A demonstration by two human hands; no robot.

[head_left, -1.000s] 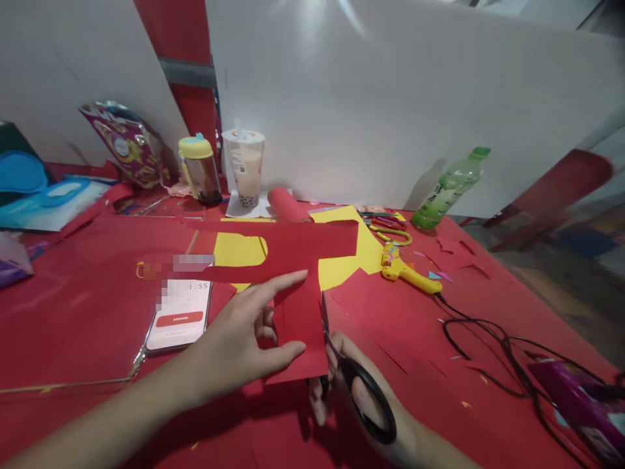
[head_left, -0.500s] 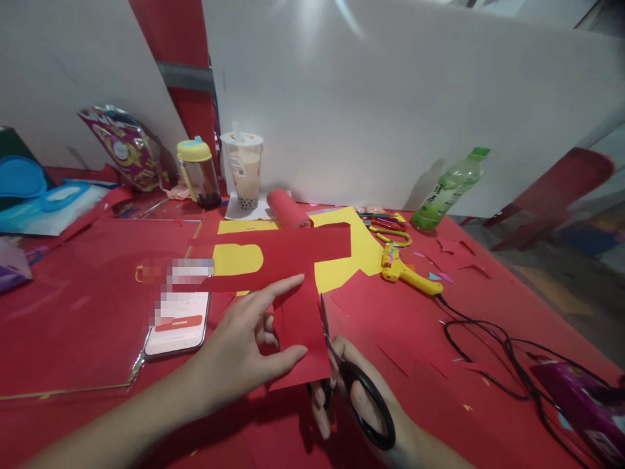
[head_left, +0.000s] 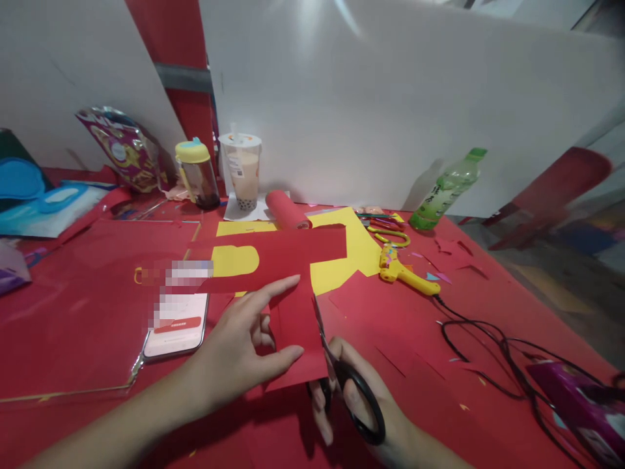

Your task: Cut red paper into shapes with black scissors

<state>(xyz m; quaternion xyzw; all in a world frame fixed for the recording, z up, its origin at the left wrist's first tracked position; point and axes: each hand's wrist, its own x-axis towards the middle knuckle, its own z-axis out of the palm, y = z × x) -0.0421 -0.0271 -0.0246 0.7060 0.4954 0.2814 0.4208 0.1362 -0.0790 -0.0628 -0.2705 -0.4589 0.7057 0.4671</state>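
A cut sheet of red paper [head_left: 296,319] is raised above the table in front of me. My left hand [head_left: 244,339] holds it from the left, thumb and forefinger stretched across the top and other fingers curled at the edge or underneath. Black-handled scissors [head_left: 362,407] are in my right hand [head_left: 375,384], with fingers through the loops. Their blades lie along the paper's right edge, partly hidden by it. Yellow paper [head_left: 334,275] lies beyond, showing through a rounded gap in the red sheet.
A phone [head_left: 178,335] lies left of my hand. A yellow glue gun [head_left: 413,280] with a black cable rests at right, near a green bottle [head_left: 444,192]. A milk tea cup [head_left: 247,172], a yellow-lidded bottle [head_left: 198,172] and a red roll [head_left: 287,210] stand or lie at the back.
The scissors' handle has swung slightly left, nearer the paper, and the blades look more closed along its right edge. My left hand keeps its hold; the whole view has shifted a little.
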